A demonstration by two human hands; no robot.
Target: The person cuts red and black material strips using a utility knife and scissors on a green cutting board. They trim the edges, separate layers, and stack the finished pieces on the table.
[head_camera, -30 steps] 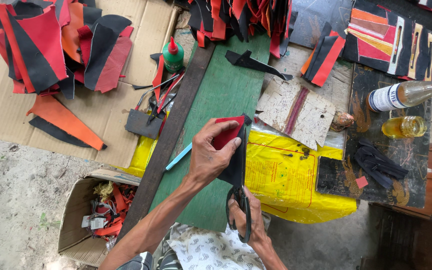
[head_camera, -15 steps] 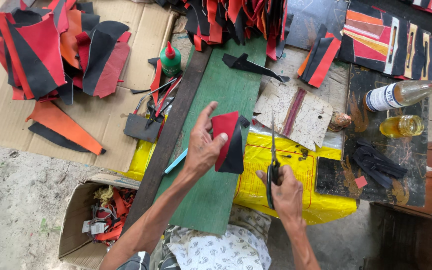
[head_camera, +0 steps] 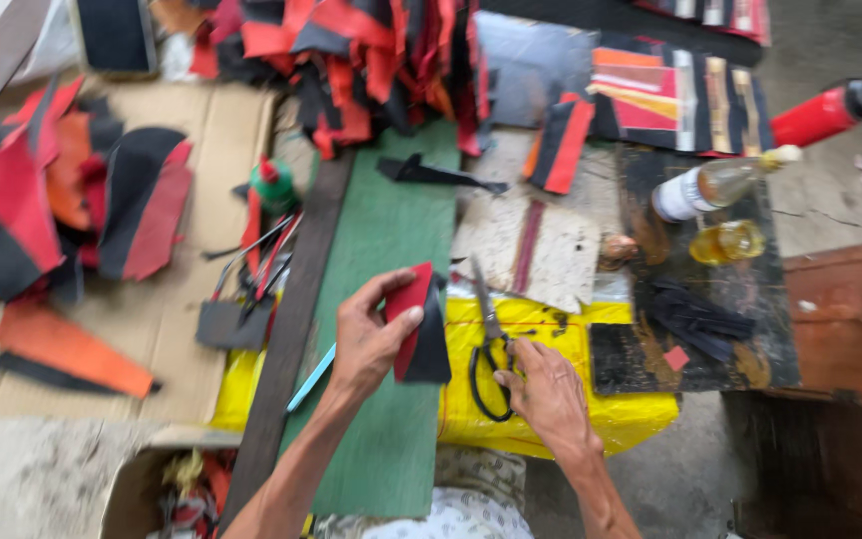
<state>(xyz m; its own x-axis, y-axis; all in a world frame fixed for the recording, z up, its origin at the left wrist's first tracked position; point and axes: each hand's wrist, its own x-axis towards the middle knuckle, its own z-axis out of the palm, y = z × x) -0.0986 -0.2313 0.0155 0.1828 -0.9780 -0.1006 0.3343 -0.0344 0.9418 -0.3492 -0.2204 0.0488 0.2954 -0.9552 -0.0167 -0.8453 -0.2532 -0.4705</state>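
The left hand (head_camera: 369, 339) pinches a red-and-black fabric piece (head_camera: 419, 324) over the green board (head_camera: 391, 230). The right hand (head_camera: 549, 391), grip loose, rests on scissors (head_camera: 489, 344) lying on the yellow sheet (head_camera: 551, 339).

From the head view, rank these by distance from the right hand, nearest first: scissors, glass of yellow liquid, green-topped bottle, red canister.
1. Scissors: under the right hand, on the yellow sheet.
2. Glass of yellow liquid: up and to its right, on the dark board.
3. Green-topped bottle: far left, past the green board.
4. Red canister: top right corner.
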